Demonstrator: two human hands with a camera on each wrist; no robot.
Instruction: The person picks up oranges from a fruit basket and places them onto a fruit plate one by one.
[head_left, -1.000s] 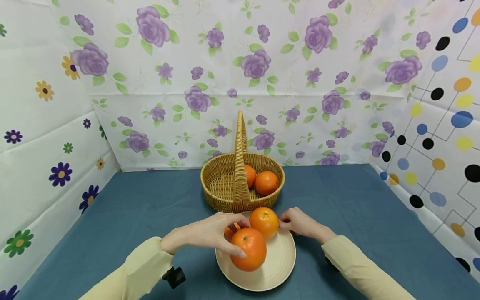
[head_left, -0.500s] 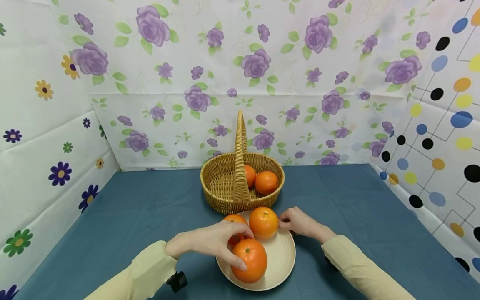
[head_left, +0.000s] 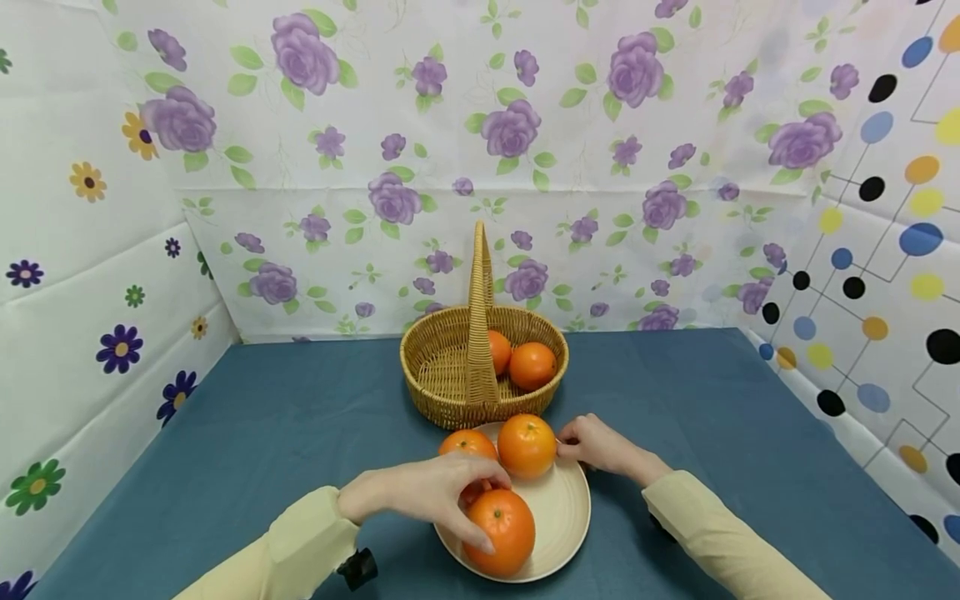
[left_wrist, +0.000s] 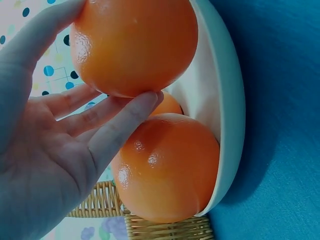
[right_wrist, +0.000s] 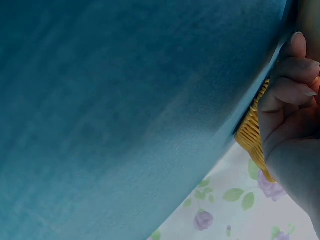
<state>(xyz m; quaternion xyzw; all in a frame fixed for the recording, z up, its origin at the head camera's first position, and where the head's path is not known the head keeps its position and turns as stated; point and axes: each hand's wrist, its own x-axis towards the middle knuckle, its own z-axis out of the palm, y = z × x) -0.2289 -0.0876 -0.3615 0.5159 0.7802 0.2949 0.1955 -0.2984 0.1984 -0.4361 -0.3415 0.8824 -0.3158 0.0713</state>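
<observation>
My left hand [head_left: 431, 497] holds an orange [head_left: 501, 533] between thumb and fingers, at the near side of a cream plate [head_left: 558, 521]. In the left wrist view that orange [left_wrist: 135, 45] fills the top, with my fingertips along its underside. Another orange [head_left: 467, 442] sits at the plate's back left, partly behind my left hand, and a third orange [head_left: 527, 446] lies at the back right. My right hand [head_left: 603, 448] pinches the plate's right rim with curled fingers. The right wrist view shows those fingers [right_wrist: 292, 90] at its right edge.
A wicker basket [head_left: 442, 408] with a tall handle stands just behind the plate, with two oranges [head_left: 533, 366] in its right half. Blue cloth [head_left: 675, 375] covers the table. Patterned sheets [head_left: 450, 125] hang at the back and both sides.
My left hand has moved the held orange toward the near edge of the plate, and the back left orange shows more. The right hand stays at the rim.
</observation>
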